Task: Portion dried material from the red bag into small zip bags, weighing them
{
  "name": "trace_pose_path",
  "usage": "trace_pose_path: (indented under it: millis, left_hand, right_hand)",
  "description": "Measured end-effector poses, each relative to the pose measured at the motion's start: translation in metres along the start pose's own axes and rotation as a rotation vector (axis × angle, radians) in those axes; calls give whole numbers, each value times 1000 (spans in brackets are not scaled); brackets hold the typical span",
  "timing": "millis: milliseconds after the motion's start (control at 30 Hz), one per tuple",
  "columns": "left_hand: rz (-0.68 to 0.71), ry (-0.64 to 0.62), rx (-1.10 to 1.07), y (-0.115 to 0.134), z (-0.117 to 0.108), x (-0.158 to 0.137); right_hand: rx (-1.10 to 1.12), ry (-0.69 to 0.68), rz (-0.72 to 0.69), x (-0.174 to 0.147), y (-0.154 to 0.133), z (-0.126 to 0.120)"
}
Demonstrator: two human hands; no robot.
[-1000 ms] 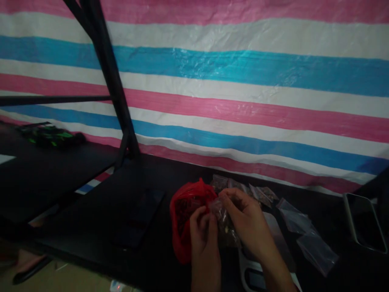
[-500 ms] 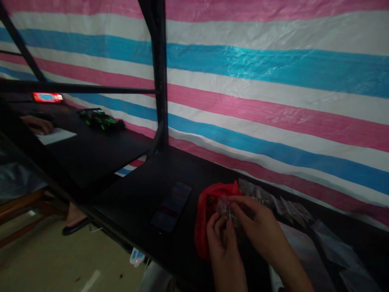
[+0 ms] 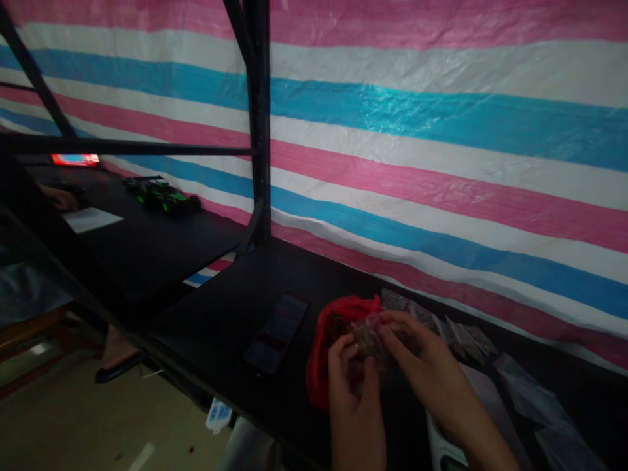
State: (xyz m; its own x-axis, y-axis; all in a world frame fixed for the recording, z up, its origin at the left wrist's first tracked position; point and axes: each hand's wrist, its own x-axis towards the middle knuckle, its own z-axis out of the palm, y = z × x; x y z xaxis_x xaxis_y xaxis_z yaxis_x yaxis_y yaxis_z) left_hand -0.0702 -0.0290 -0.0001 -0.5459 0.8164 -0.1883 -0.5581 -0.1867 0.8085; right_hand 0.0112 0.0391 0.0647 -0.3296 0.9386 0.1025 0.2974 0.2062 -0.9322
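Between my two hands is a small clear plastic bag (image 3: 367, 335) with small brownish contents too blurred to name. My left hand (image 3: 352, 376) grips its left side between thumb and fingers. The fingertips of my right hand (image 3: 409, 340) pinch the bag's upper right edge. Just behind and below the hands sits an open red bag (image 3: 320, 350), with dark brownish small pieces inside, partly hidden by my left hand. Several filled clear bags (image 3: 464, 337) lie in a row right of my right hand, along the striped sheet.
A dark phone (image 3: 277, 333) lies left of the red bag. A pale flat device (image 3: 441, 438) is partly under my right forearm, with flat clear bags (image 3: 532, 396) beside it. Beyond the black post (image 3: 260, 131) are a green toy car (image 3: 161, 194) and another person's hand (image 3: 61, 198).
The small clear bag is spread flatter between my hands, with its top edge stretched out. The other person's hand has drawn back leftward from the white paper. The view has shifted slightly.
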Motion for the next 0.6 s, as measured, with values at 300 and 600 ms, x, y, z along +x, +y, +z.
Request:
trace_pose_path:
  millis: [300, 600]
  left_hand:
    - [677, -137, 617, -2, -4, 2]
    - [964, -340, 731, -20, 10, -8]
  right_hand:
    - [33, 14, -19, -17, 6, -48]
    - [26, 166, 126, -51, 29, -123]
